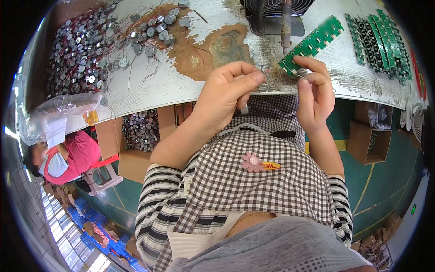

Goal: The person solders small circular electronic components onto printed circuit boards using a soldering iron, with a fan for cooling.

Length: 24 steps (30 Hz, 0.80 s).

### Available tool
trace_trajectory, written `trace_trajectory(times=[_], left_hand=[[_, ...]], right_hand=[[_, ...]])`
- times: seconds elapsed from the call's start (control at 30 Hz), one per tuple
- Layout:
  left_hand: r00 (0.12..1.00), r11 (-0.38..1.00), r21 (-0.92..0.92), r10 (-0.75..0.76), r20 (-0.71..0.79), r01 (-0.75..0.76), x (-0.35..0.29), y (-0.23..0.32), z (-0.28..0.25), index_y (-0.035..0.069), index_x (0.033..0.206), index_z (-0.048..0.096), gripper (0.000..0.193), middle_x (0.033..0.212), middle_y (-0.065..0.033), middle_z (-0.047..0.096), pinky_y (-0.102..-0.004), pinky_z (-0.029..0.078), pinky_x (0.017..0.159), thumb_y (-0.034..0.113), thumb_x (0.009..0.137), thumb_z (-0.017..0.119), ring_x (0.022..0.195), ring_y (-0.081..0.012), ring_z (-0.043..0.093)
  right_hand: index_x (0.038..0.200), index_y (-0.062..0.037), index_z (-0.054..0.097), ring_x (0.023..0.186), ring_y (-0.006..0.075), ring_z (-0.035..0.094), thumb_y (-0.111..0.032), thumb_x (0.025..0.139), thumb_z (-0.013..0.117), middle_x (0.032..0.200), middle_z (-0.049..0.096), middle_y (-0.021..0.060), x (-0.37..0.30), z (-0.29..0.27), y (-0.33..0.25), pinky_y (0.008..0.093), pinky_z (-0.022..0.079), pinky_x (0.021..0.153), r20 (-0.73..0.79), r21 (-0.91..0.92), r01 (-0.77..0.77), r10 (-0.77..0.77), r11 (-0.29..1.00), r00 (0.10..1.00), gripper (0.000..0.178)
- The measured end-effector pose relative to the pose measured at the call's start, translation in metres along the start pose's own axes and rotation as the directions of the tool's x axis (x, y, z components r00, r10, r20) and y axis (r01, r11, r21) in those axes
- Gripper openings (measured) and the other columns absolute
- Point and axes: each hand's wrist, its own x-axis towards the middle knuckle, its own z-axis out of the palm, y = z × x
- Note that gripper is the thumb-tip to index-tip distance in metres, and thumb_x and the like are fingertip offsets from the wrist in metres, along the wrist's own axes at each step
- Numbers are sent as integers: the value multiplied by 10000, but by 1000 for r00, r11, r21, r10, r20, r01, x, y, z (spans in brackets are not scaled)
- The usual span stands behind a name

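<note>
My right hand (315,90) grips the near end of a long green circuit board (312,44) dotted with small white parts. The board slants up and away to the right. A thin pale wire (302,76) shows by the fingers of that hand. Just left of it, at the table's front edge, my left hand (231,86) is closed, thumb pressed to forefinger. What it pinches is hidden; a small shiny bit (244,109) shows below its fingers. Beyond the board's near end, an upright metal rod (286,25), like a soldering iron, points down at the table.
Small round metal motors (77,59) with thin wires heap up at the left, others (156,29) lie loose. More green boards (380,43) line the right. A black fan (299,7) stands behind the rod. Cardboard boxes (136,165) sit below; another person (74,156) is at lower left.
</note>
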Motion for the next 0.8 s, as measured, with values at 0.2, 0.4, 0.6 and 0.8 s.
trace_trajectory(times=[0.2, 0.4, 0.6, 0.8], left_hand=[[997, 994, 83, 59, 57, -64, 15, -1, 1, 2, 899, 635, 148, 700, 14, 591, -166, 363, 473, 133, 846, 680, 551, -26, 482], [994, 989, 104, 106, 16, -107, 23, -8, 7, -1, 930, 640, 158, 708, 15, 576, -154, 331, 488, 120, 839, 683, 551, -21, 445], [986, 970, 177, 165, 16, -165, 28, 0, 13, -8, 914, 630, 139, 688, 30, 552, -164, 303, 460, 95, 833, 676, 527, -9, 417], [986, 978, 131, 164, 7, -164, 29, 5, 19, -5, 863, 604, 84, 646, 40, 524, -167, 266, 428, 55, 825, 650, 481, -5, 381]], right_hand=[[771, 13, 543, 868, 305, 588, 50, 708, 633, 1010, 633, 208, 7, 1, -6, 360, 467, 760, 36, -129, 93, -89, 987, 995, 116], [766, 17, 530, 853, 305, 594, 51, 725, 624, 1007, 633, 222, 9, -1, -6, 358, 472, 750, 23, -71, 73, -71, 995, 997, 108], [765, 18, 510, 832, 286, 603, 58, 771, 603, 1003, 640, 226, 10, -1, -2, 329, 475, 715, 1, -22, 51, -51, 998, 999, 101], [758, 14, 503, 847, 280, 606, 54, 773, 608, 1019, 640, 226, 17, -2, -5, 328, 475, 718, 4, -6, 84, -84, 996, 996, 114]])
